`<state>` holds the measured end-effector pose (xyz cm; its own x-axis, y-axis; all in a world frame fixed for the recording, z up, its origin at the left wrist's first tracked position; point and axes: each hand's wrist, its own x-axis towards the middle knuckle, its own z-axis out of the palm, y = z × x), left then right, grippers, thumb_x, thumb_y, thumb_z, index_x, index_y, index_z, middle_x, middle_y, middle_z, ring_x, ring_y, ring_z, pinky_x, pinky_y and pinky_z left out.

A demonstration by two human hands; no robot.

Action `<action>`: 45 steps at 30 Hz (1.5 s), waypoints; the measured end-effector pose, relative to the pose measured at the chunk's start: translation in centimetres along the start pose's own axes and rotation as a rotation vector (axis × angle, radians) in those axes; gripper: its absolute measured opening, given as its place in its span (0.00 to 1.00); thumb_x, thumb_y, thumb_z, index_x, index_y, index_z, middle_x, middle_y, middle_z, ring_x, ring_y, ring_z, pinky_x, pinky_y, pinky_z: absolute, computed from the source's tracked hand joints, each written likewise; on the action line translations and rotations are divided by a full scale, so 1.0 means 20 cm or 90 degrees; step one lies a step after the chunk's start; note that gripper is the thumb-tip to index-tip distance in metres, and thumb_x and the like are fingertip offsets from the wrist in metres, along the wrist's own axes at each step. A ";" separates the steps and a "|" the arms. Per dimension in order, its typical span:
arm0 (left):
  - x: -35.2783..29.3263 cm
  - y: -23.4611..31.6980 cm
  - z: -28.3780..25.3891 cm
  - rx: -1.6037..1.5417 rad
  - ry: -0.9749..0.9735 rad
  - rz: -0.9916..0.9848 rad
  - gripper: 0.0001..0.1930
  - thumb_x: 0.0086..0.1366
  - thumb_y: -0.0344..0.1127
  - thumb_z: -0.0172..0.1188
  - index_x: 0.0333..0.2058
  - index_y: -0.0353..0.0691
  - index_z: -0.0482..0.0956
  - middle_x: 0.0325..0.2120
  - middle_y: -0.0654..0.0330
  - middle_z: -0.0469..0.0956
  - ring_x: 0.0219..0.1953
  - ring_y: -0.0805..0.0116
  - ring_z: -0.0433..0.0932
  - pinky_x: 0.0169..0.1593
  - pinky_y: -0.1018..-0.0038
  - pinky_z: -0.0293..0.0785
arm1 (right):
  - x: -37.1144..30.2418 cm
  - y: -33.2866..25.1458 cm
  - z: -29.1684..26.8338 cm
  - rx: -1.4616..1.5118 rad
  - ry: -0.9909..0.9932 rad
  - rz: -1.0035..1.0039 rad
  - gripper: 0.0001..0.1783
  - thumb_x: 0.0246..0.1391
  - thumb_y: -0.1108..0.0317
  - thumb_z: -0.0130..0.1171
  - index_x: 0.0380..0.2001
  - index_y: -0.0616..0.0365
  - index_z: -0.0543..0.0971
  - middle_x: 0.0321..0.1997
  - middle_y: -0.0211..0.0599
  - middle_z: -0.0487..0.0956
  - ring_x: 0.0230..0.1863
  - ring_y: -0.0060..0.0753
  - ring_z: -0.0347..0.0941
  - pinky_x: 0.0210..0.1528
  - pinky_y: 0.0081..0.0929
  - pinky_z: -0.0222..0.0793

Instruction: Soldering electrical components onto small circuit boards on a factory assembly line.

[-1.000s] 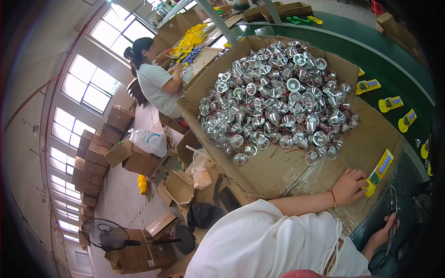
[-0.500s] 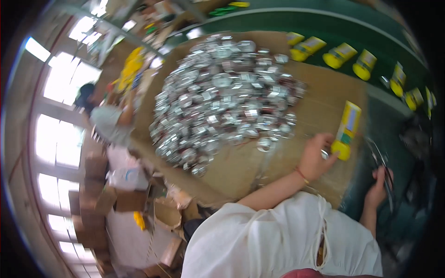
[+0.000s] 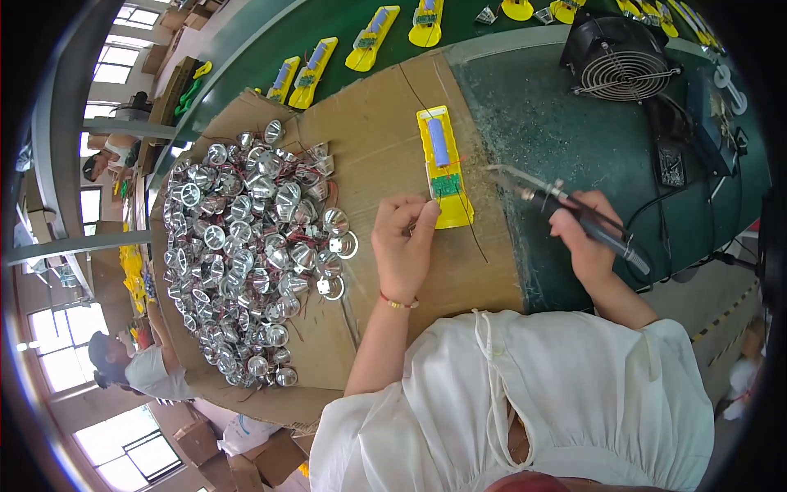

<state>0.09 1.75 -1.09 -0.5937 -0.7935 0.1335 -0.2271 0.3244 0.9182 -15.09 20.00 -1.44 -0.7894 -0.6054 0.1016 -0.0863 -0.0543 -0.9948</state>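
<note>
In my right hand [image 3: 592, 242] is a black-handled soldering iron [image 3: 611, 236]; its thin, bent metal front end points left toward a yellow plastic housing [image 3: 457, 215]. This housing lies on the cardboard with a blue-violet cylindrical battery [image 3: 439, 143] and a green circuit board [image 3: 447, 185] in it, plus thin dark and red wires. At its lower left edge is my left hand [image 3: 402, 250], fingers curled and thumb close to the board. What those fingers pinch is hidden. Left of that hand, silver reflectors [image 3: 238, 254] with red wires lie heaped.
The cardboard sheet [image 3: 373, 123] has a raised edge around the heap. More yellow housings [image 3: 373, 37] stand along the green bench's far side. A black fan [image 3: 623, 74] and a blue box with cables [image 3: 709, 123] are at far right. Another person [image 3: 143, 369] works at left.
The view has turned to the right, bringing the fan into sight, and is sharper. The soldering iron has come closer to the yellow housing, which now shows its battery and board plainly.
</note>
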 end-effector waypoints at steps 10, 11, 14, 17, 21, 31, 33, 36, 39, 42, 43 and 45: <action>0.04 -0.02 0.01 0.062 -0.103 -0.035 0.06 0.53 0.30 0.62 0.25 0.32 0.78 0.28 0.60 0.70 0.25 0.73 0.69 0.28 0.79 0.67 | 0.00 0.03 0.13 -0.046 -0.066 -0.096 0.09 0.45 0.69 0.63 0.26 0.61 0.75 0.18 0.29 0.74 0.19 0.15 0.68 0.21 0.16 0.62; 0.04 -0.01 0.01 0.062 -0.108 -0.040 0.06 0.54 0.29 0.62 0.25 0.32 0.78 0.29 0.62 0.69 0.25 0.77 0.68 0.27 0.81 0.65 | 0.00 0.02 0.13 -0.038 -0.067 -0.063 0.08 0.45 0.69 0.63 0.26 0.61 0.75 0.18 0.29 0.74 0.19 0.15 0.68 0.21 0.16 0.62; 0.05 0.00 0.02 0.055 -0.107 -0.063 0.06 0.54 0.29 0.62 0.24 0.32 0.78 0.28 0.62 0.69 0.25 0.77 0.68 0.27 0.81 0.65 | 0.02 0.00 0.15 -0.031 -0.040 -0.020 0.08 0.45 0.70 0.63 0.25 0.61 0.74 0.18 0.30 0.74 0.19 0.13 0.67 0.21 0.15 0.62; 0.06 -0.01 0.02 0.058 -0.097 -0.064 0.06 0.53 0.29 0.62 0.24 0.32 0.77 0.26 0.59 0.70 0.24 0.73 0.69 0.27 0.78 0.67 | 0.02 0.01 0.15 -0.033 -0.059 -0.031 0.08 0.45 0.71 0.62 0.26 0.62 0.74 0.18 0.29 0.74 0.19 0.13 0.67 0.21 0.14 0.62; 0.06 -0.01 0.03 0.062 -0.092 -0.049 0.06 0.53 0.29 0.62 0.23 0.31 0.77 0.25 0.59 0.70 0.23 0.73 0.69 0.26 0.78 0.66 | 0.01 0.01 0.15 -0.060 -0.088 -0.035 0.08 0.45 0.71 0.62 0.26 0.62 0.74 0.18 0.28 0.74 0.19 0.13 0.67 0.21 0.14 0.62; 0.07 -0.01 0.03 0.063 -0.095 -0.052 0.06 0.52 0.28 0.62 0.23 0.30 0.77 0.25 0.59 0.70 0.22 0.74 0.69 0.26 0.79 0.66 | -0.02 0.00 0.04 0.000 0.008 -0.017 0.10 0.48 0.71 0.61 0.31 0.64 0.72 0.21 0.34 0.76 0.23 0.19 0.72 0.26 0.15 0.67; 0.07 -0.02 0.02 0.071 -0.092 -0.041 0.06 0.53 0.28 0.62 0.23 0.30 0.77 0.26 0.60 0.70 0.22 0.75 0.69 0.26 0.79 0.66 | -0.03 0.02 0.02 0.019 0.020 -0.009 0.10 0.48 0.71 0.60 0.31 0.64 0.72 0.22 0.35 0.75 0.23 0.19 0.72 0.26 0.16 0.66; 0.07 -0.03 0.01 0.087 -0.091 -0.023 0.07 0.53 0.28 0.62 0.22 0.30 0.77 0.25 0.60 0.70 0.21 0.75 0.69 0.25 0.80 0.66 | -0.05 0.05 -0.01 0.042 0.017 -0.003 0.10 0.48 0.71 0.60 0.31 0.65 0.72 0.23 0.36 0.75 0.22 0.20 0.71 0.25 0.16 0.67; 0.07 0.01 0.01 0.082 -0.093 -0.066 0.07 0.54 0.29 0.61 0.23 0.30 0.77 0.25 0.60 0.71 0.22 0.77 0.69 0.25 0.81 0.65 | -0.04 0.06 -0.03 0.063 0.029 0.009 0.10 0.48 0.71 0.60 0.31 0.65 0.72 0.23 0.36 0.75 0.22 0.19 0.71 0.25 0.16 0.66; 0.07 0.03 0.00 -0.006 -0.061 -0.185 0.07 0.58 0.31 0.58 0.27 0.31 0.79 0.20 0.65 0.73 0.20 0.82 0.67 0.24 0.85 0.63 | -0.03 0.06 -0.08 0.070 0.048 0.037 0.10 0.48 0.72 0.60 0.31 0.65 0.72 0.23 0.36 0.75 0.23 0.19 0.71 0.25 0.16 0.66; 0.07 0.05 -0.01 -0.006 -0.073 -0.179 0.07 0.58 0.31 0.58 0.27 0.31 0.79 0.20 0.65 0.73 0.20 0.82 0.67 0.24 0.85 0.63 | -0.03 0.05 -0.11 0.060 0.040 0.025 0.09 0.48 0.72 0.59 0.31 0.65 0.72 0.24 0.36 0.75 0.23 0.19 0.71 0.25 0.16 0.66; 0.10 0.09 -0.04 -0.023 -0.039 -0.210 0.09 0.57 0.31 0.59 0.25 0.28 0.77 0.19 0.63 0.77 0.21 0.81 0.72 0.25 0.83 0.69 | -0.01 0.05 -0.15 0.017 0.021 -0.006 0.09 0.48 0.73 0.59 0.31 0.65 0.72 0.25 0.35 0.75 0.23 0.18 0.71 0.26 0.16 0.66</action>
<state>-0.90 0.23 1.05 -0.5385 -0.8198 -0.1950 -0.3884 0.0361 0.9208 -16.72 22.44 -2.39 -0.8079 -0.5789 0.1108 -0.0775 -0.0819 -0.9936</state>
